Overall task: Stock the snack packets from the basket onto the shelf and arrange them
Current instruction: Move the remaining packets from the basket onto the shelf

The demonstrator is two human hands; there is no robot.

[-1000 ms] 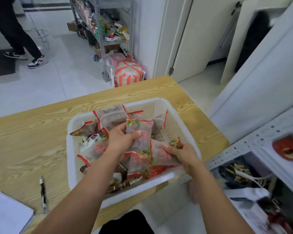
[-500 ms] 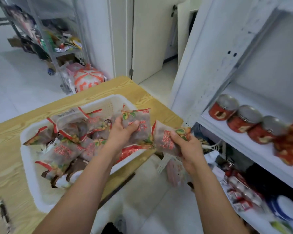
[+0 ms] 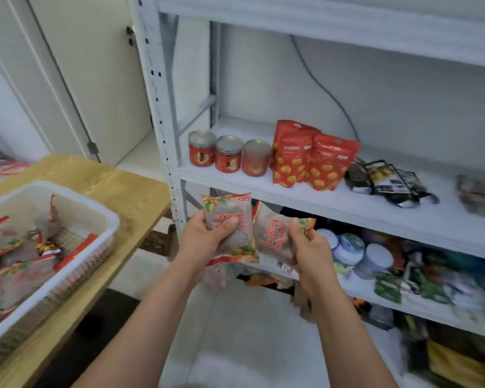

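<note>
Both your hands are raised in front of a white metal shelf point(image 3: 347, 210), each holding one snack packet.

Your left hand point(image 3: 207, 238) grips the left packet point(image 3: 231, 212) upright, fingers curled behind it and the thumb pressed across its front. It is a greyish see-through pouch with red edges and red lettering, and your palm covers its lower left part.

Your right hand point(image 3: 310, 249) pinches the right packet point(image 3: 272, 232) by its right edge. This packet tilts, touches the left packet, and your fingers hide its right side.

Both packets are held in the air just below the front edge of the shelf board, not resting on it.

On that board stand three red-labelled jars point(image 3: 228, 154), two red pouches point(image 3: 311, 161) leaning upright beside them, and dark packets point(image 3: 389, 182) lying flat further right. Something at the far right is too blurred to identify.

The boards below hold white-lidded tubs point(image 3: 375, 256) and a blurred jumble of packaging.

At your left, the white basket point(image 3: 107, 218) sits on the wooden tabletop point(image 3: 129, 191), cut off by the frame edge. More packets point(image 3: 25, 247) are heaped inside it, smeared by blur.
</note>
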